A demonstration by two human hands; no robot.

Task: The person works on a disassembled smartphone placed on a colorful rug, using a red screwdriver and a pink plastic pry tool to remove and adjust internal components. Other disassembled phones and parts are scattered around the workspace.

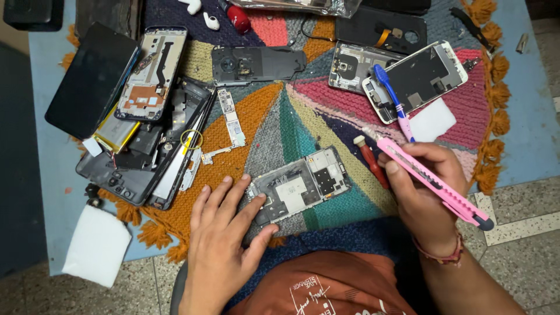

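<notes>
An opened phone frame (300, 185) with bare circuitry lies on the colourful knitted mat (256, 125) in front of me. My left hand (224, 239) rests flat on the mat, its fingertips touching the frame's left end. My right hand (423, 186) grips a pink utility knife (434, 182), held slanted to the right of the frame, blade end pointing up-left. A red-handled screwdriver (372, 161) lies just left of that hand.
A heap of dismantled phones, a black screen (90, 79) and a battery sits at the left. A loose circuit board (232, 116), black back covers (256, 63) and another open phone (417, 79) with a blue tool (392, 96) lie farther back. White pads (96, 245) flank the mat.
</notes>
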